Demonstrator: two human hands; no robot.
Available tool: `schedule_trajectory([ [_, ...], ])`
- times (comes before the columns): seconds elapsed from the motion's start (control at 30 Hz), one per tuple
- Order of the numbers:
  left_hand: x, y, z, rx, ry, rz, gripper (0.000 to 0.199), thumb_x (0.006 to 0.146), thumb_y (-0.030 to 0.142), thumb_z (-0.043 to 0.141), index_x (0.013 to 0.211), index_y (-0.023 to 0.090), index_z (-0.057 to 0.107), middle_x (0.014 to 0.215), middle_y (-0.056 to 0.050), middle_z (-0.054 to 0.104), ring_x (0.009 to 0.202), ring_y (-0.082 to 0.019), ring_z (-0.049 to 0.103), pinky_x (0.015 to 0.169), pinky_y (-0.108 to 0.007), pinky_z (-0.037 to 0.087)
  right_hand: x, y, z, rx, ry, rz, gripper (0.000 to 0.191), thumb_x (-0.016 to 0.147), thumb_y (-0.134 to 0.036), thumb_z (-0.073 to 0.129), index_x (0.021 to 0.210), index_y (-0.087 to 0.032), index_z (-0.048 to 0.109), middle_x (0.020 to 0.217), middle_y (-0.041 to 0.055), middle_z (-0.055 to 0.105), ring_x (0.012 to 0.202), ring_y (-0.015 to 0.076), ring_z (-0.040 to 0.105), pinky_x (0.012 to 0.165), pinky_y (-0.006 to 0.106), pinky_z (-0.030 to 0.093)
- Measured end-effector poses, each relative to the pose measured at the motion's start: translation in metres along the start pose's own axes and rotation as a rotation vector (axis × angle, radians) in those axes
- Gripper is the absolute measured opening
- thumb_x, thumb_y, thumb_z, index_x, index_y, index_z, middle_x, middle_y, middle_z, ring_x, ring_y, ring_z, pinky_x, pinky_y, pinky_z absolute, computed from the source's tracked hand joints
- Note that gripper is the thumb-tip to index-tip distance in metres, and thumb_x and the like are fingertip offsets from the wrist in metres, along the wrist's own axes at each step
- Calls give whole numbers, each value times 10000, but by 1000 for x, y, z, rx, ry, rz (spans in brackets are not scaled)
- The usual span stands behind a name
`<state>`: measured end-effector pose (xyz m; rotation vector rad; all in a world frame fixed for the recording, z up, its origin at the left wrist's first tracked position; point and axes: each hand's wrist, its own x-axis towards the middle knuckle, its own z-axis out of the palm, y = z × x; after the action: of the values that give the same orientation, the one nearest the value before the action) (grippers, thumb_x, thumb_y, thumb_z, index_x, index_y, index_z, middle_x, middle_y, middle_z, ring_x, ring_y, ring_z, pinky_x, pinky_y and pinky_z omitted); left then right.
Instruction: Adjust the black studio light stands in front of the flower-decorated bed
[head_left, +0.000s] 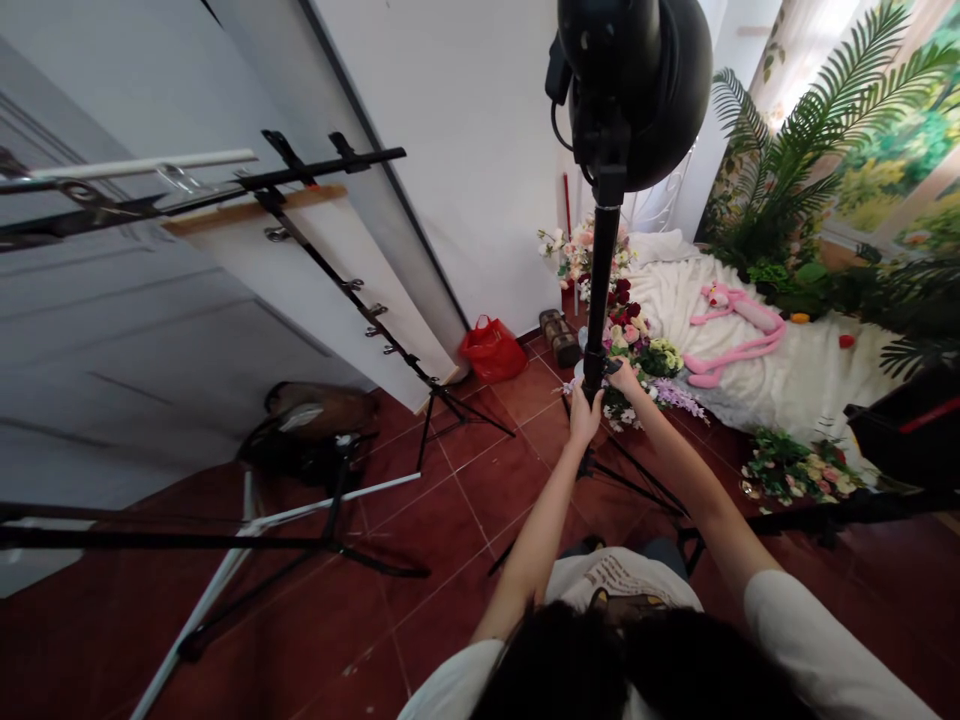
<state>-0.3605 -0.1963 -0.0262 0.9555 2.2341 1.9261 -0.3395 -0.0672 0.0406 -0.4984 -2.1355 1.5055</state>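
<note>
A black light stand (602, 270) rises upright in front of me, its legs spread on the floor. On top sits a black studio light (637, 90) with a rounded housing. My left hand (585, 412) is wrapped round the stand's pole, just under a collar. Slightly higher and to the right, my right hand (622, 377) closes on the dark knob (613, 366) at that collar. Its fingertips are partly hidden, and the knob's exact setting cannot be made out.
Left stands a backdrop stand (322, 245) with clips and a white sheet. A red bag (493, 350) lies by the wall. Right are artificial flowers (634, 330), a white fur cloth (667, 285), a pink plush toy (750, 315) and palm fronds (847, 90). Tripod legs (375, 560) cross the tiled floor.
</note>
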Motion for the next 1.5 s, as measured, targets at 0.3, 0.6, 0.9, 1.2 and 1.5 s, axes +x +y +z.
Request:
schedule_trajectory([
  [0.3,-124,-68,33,170,-198,-425,274,912,357,425,1037,155,561,1055,-152,596,1078,-254,575,1014,-445,416,-134,53,-46,470,251,575,148,835,-321,626,847,-178,588,575,-3,636,439,81,556,439,166,448],
  [0.6,-165,-7,164,-84,-811,-75,268,911,375,454,1002,158,581,1033,-126,635,1047,-227,601,982,-433,445,-291,88,-120,743,911,756,123,894,-252,535,858,-171,621,616,15,652,500,96,611,524,190,505],
  [0.9,-194,117,272,-482,-1195,166,410,887,451,519,1188,173,531,1225,-132,602,1153,-208,574,1042,-426,417,-377,65,-182,1236,1188,382,273,943,-353,416,813,-200,601,626,13,607,545,120,580,573,228,492],
  [1.2,-203,137,304,-435,-1296,51,391,862,479,545,1104,173,560,1091,-103,660,1009,-202,631,946,-384,473,-359,58,-199,1223,1100,194,487,934,-386,445,519,-217,254,446,-86,228,372,52,219,372,155,276],
  [1.5,-199,125,314,-500,-1370,30,415,816,473,610,1100,174,570,1081,-86,668,986,-190,635,923,-386,504,-362,73,-213,276,1256,352,448,652,-326,656,541,-231,233,458,-102,226,435,59,198,422,202,213],
])
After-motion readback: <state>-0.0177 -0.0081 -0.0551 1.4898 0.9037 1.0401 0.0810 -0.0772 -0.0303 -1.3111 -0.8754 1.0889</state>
